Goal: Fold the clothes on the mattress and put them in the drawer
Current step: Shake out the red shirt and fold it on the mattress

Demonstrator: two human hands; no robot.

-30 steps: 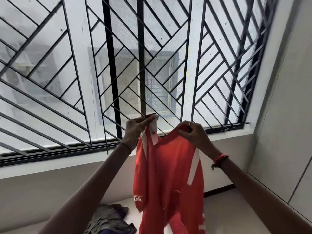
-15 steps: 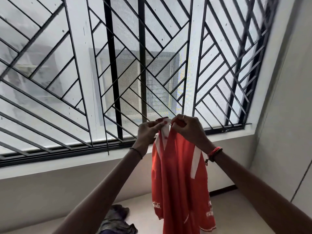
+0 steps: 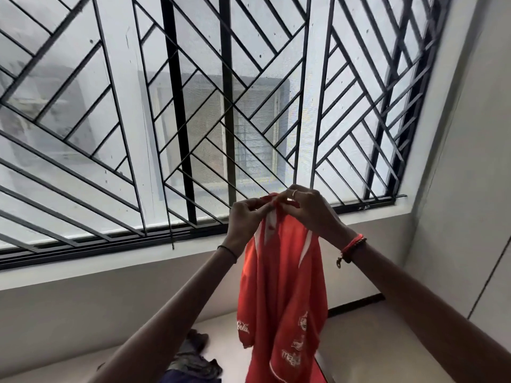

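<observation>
Here the left hand (image 3: 244,219) and right hand (image 3: 309,208) pinch the top edge of the red jersey (image 3: 282,286) together, held up before the barred window (image 3: 193,120), so folding seems underway; next likely needs laying it flat.

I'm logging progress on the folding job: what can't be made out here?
Head view:
- drawer: out of frame.
- red shirt hem: cut off by the bottom edge.
- dark clothes: partly behind the left arm.
- left hand and right hand pinch the shirt's top; overlapping fingers hide the grip.
</observation>
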